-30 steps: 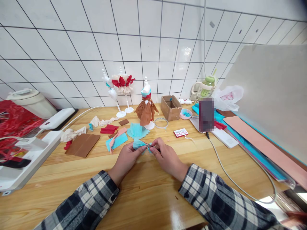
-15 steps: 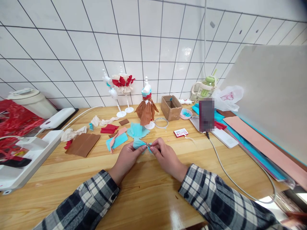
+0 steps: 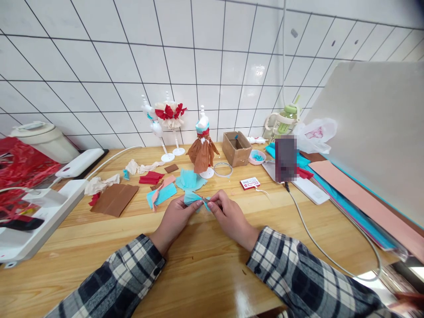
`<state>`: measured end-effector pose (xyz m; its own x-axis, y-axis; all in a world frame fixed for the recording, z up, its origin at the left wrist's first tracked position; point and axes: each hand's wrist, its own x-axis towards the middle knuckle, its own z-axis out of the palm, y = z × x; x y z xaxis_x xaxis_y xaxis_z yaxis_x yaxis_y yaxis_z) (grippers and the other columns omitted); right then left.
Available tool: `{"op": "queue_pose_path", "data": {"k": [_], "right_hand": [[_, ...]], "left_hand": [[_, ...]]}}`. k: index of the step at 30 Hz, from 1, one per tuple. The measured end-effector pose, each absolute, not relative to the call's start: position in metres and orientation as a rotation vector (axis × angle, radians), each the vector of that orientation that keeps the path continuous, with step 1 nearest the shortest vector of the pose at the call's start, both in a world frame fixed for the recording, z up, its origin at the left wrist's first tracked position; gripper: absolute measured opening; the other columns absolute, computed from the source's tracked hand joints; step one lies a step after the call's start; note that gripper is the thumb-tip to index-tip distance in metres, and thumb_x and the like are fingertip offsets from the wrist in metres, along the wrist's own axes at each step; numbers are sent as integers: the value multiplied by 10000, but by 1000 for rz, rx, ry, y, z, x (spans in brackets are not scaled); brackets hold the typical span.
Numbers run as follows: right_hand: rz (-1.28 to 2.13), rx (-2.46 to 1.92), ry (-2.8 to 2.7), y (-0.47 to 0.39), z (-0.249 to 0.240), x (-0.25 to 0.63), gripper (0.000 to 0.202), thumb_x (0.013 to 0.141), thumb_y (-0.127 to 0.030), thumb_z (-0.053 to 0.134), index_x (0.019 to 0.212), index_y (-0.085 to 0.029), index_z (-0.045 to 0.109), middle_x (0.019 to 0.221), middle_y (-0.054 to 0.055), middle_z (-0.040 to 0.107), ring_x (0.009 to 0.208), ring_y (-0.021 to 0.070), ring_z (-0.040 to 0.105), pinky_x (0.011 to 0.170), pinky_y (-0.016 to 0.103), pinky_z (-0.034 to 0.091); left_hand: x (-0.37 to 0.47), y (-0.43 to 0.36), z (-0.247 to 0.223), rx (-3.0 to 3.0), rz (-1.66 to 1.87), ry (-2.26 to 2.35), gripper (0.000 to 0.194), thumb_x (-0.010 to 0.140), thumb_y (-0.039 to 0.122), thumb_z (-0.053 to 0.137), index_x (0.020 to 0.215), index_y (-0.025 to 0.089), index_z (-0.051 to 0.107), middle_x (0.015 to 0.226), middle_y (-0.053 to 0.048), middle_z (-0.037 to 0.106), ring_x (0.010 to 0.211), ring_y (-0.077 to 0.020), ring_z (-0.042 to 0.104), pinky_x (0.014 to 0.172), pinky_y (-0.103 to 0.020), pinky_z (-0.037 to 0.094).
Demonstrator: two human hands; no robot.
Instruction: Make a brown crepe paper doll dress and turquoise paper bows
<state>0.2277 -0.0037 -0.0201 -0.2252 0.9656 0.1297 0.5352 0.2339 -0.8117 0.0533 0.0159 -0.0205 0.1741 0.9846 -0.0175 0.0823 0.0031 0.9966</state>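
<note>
Low over the table, my left hand (image 3: 172, 220) pinches a gathered piece of light-blue crepe paper (image 3: 191, 197), which fans out beyond the thumb. My right hand (image 3: 228, 216) is closed at the narrow end of the same piece, thumb against forefinger. A thin greyish thing (image 3: 205, 200) runs between the two sets of fingertips; its kind is too small to tell. Just behind the hands lies another blue crepe piece (image 3: 190, 180). Further back stands a small dress form (image 3: 202, 150) in a brown paper skirt with a red waist and blue top.
Two more dress forms (image 3: 167, 157) stand behind left. Loose paper scraps (image 3: 114, 200) lie left. A coil of wire (image 3: 223, 170), cardboard box (image 3: 236, 150), pink dish (image 3: 257, 157) and small red-and-white box (image 3: 250, 183) are right. A cable (image 3: 318, 247) loops beside my right sleeve; a power strip (image 3: 49, 221) is far left.
Almost nothing differs. Both hands keep their pinch on the blue crepe paper in the same spot, with only a very slight shift of the fingers.
</note>
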Motion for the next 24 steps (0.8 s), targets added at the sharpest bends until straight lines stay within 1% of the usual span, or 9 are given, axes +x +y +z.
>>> {"op": "queue_pose_path", "data": {"k": [4, 10, 18, 21, 24], "right_hand": [[845, -1374, -1863, -4, -20, 228, 190, 926, -399, 419, 928, -218, 475, 806, 10, 632, 688, 153, 575, 609, 255, 396], [845, -1358, -1849, -3, -22, 228, 195, 917, -403, 438, 922, -214, 487, 796, 9, 637, 664, 147, 569, 586, 250, 393], [849, -1372, -1845, -2, -23, 229, 192, 915, -404, 443, 892, -219, 488, 781, 2, 637, 672, 148, 580, 584, 245, 387], [861, -1344, -1814, -2, -23, 228, 188, 908, -404, 451, 926, -218, 478, 791, 1, 633, 692, 153, 583, 595, 249, 390], [799, -1325, -1762, 3, -21, 234, 221, 921, -410, 421, 1023, -218, 460, 712, -22, 595, 648, 149, 563, 592, 252, 384]], "left_hand": [[53, 16, -21, 1337, 1020, 1135, 270, 708, 423, 699, 823, 180, 721, 871, -48, 750, 847, -234, 653, 825, -332, 484], [52, 16, -22, 1348, 1011, 1129, 268, 721, 408, 691, 844, 172, 724, 882, -56, 749, 845, -235, 652, 824, -336, 487], [52, 17, -23, 1344, 1008, 1130, 209, 724, 368, 699, 787, 168, 707, 828, -40, 737, 788, -206, 628, 780, -305, 477], [52, 17, -22, 1340, 1016, 1123, 225, 722, 381, 697, 798, 169, 706, 820, -38, 735, 790, -206, 625, 775, -302, 473], [52, 17, -22, 1347, 1030, 1183, 234, 708, 400, 706, 753, 170, 696, 779, -23, 725, 729, -187, 612, 735, -285, 464]]}}
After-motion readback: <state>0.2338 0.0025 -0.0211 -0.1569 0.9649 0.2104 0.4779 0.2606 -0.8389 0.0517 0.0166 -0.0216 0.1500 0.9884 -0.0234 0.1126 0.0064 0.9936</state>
